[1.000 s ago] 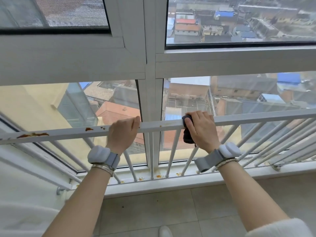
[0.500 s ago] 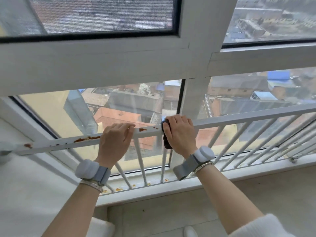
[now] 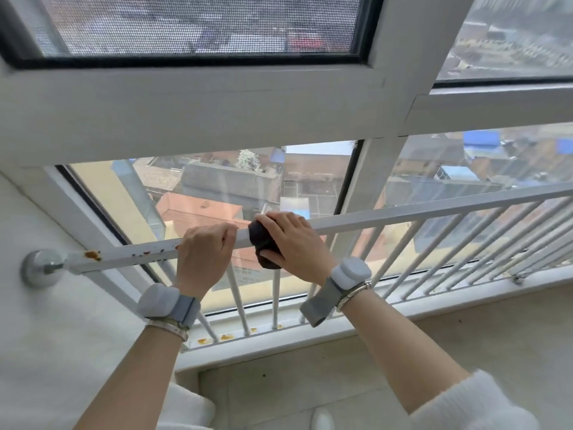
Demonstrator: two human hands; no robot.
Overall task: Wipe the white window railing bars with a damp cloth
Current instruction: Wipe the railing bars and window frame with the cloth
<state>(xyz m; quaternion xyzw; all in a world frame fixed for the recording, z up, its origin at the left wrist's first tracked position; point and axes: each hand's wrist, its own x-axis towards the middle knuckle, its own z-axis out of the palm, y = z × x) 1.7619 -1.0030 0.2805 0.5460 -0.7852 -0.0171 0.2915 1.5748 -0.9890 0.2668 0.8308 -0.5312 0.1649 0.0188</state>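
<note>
Head view, left to right: a wall mount (image 3: 40,268) at left of frame anchors the white top rail (image 3: 130,254), rust-spotted there; the left hand (image 3: 203,252) grips the rail at centre, fingers curled over it. Touching it, the right hand (image 3: 294,243) clamps a dark cloth (image 3: 262,243) round the rail, upright bars (image 3: 412,256) running right. Judged: rail rigid and fixed; cloth soft, light, best wrapped fully round each bar.

Left hand (image 3: 203,252) and right hand (image 3: 294,243) — both curled, gripping.
</note>
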